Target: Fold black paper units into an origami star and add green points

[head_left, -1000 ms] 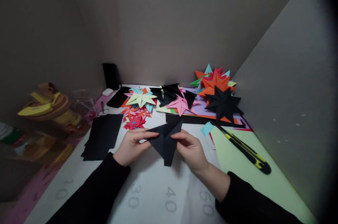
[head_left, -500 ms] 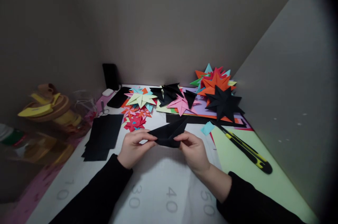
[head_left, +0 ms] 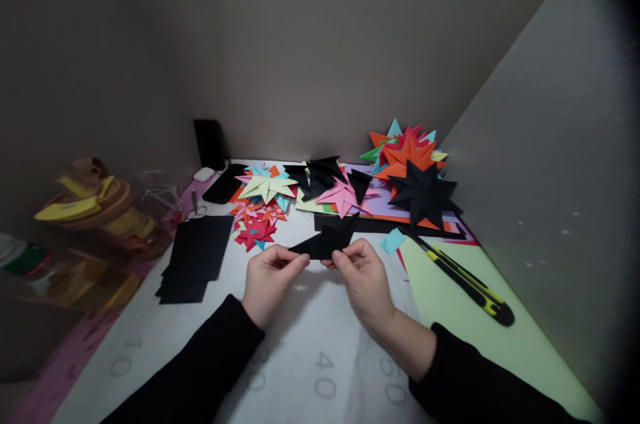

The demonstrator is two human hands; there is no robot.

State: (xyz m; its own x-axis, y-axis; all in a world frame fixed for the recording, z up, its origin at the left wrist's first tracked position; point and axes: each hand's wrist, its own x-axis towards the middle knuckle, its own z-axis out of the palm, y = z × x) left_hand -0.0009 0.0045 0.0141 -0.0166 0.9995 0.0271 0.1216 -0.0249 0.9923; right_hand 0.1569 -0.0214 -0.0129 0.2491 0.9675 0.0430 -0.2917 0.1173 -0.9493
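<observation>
A partly folded piece of black paper [head_left: 325, 243] is held above the white table mat, a pointed flap rising at its upper right. My left hand [head_left: 273, 277] pinches its lower left edge between thumb and fingers. At the lower right edge, my right hand [head_left: 363, 277] grips it the same way. Just beyond lie folded black paper pieces [head_left: 320, 177] and a pink paper star [head_left: 345, 196]. Left of my left hand is a stack of black paper sheets [head_left: 197, 254].
Small paper stars [head_left: 257, 231] lie at mid-left. Large layered stars, a black one [head_left: 425, 192] in front, lean at the back right. A yellow-black utility knife [head_left: 467, 284] rests on pale green paper [head_left: 500, 357]. Small scissors [head_left: 197, 206] and a phone [head_left: 225, 185] lie at the back left.
The black paper has gone from an opened-out pocket shape to a flatter, narrower form with a raised point. My left hand has moved right, closer to my right hand.
</observation>
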